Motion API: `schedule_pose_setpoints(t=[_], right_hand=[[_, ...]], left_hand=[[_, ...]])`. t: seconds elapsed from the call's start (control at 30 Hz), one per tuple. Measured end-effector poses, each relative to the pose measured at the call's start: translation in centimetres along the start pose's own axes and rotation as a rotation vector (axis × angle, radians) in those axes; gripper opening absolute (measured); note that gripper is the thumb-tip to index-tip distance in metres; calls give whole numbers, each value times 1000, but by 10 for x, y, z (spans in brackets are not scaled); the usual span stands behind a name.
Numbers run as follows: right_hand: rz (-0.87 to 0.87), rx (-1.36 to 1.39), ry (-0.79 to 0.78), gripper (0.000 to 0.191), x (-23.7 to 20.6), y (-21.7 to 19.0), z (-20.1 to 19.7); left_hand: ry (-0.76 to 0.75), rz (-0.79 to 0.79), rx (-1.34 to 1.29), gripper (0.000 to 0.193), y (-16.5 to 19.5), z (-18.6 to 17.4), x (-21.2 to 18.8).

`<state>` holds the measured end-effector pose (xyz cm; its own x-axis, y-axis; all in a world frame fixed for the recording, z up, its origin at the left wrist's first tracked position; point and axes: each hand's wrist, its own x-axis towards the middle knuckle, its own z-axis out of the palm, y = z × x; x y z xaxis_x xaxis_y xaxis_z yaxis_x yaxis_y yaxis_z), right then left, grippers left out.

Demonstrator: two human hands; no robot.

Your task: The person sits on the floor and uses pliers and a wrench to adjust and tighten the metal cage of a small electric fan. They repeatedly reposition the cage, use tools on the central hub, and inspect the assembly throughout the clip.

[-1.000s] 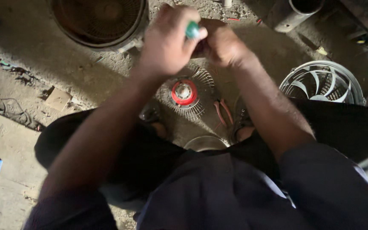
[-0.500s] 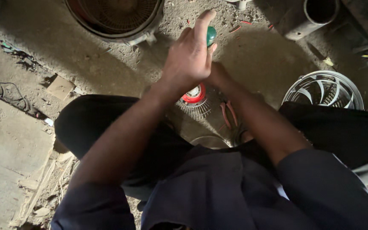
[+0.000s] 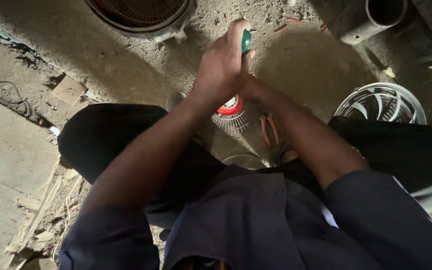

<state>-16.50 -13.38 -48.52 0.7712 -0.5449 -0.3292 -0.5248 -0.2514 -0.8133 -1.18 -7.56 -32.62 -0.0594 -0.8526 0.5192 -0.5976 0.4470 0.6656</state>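
My left hand (image 3: pixel 221 65) is closed around the green handle of a screwdriver-like tool (image 3: pixel 246 41), held upright over a small fan part with a red hub (image 3: pixel 231 106) and a white wire guard (image 3: pixel 233 124) on the dirt floor. My right hand (image 3: pixel 254 90) sits just under and behind the left hand. Only its wrist and the base of the hand show, so its grip is hidden. The tool's shaft is hidden too.
Pliers with orange handles (image 3: pixel 268 130) lie beside the fan part. A white fan grille (image 3: pixel 381 102) lies at the right, a round fan cage (image 3: pixel 141 15) at the top, a metal pipe (image 3: pixel 371 17) top right. Cables (image 3: pixel 6 95) and a cardboard scrap (image 3: pixel 67 90) are at the left.
My left hand's fingers, spread half a second ago, have closed around the green handle. Both hands have stayed over the red hub while the view shifted slightly.
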Motion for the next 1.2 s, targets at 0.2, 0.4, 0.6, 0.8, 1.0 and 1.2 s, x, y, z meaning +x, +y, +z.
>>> schedule_pose_setpoints(t=[0.2, 0.4, 0.6, 0.8, 1.0, 1.2], right_hand=[[-186, 148, -4, 43, 4, -4, 4], [-141, 258, -4, 45, 5, -4, 6], [-172, 174, -36, 39, 7, -4, 5], [-203, 100, -14, 32, 15, -9, 9], [-146, -139, 119, 22, 28, -18, 27], [-322, 1207, 302, 16, 22, -12, 59]], left_hand=[[-14, -84, -30, 49, -4, 4, -4], [-46, -163, -3, 49, -9, 5, -7], [-111, -238, 46, 49, -10, 7, -6], [-136, -179, 54, 39, -5, 3, -9], [-181, -131, 100, 38, 8, 2, -19], [-218, -134, 82, 38, 12, 2, -18]])
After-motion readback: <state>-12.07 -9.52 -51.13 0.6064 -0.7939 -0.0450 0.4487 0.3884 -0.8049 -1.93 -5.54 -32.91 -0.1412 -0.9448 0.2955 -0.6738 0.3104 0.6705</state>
